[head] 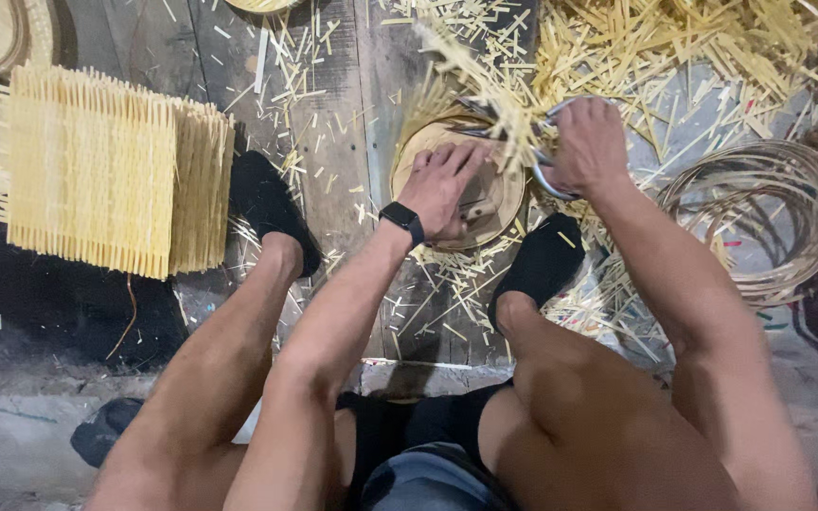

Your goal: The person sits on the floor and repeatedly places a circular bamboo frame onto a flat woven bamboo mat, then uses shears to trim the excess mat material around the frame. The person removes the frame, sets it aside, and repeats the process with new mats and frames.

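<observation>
Currently I am pressing the left hand (442, 189) flat, fingers spread, on a round woven bamboo disc (461, 185) lying on the plank floor (333, 123) between my feet. Right hand (589, 147) is closing its grip around metal shears (546, 170) at the disc's right, fraying edge. Judgement: keeping the disc pinned, cutting close. Strips (674, 47) are pale, thin, splintery; stacked mats (111, 170) far left.
</observation>
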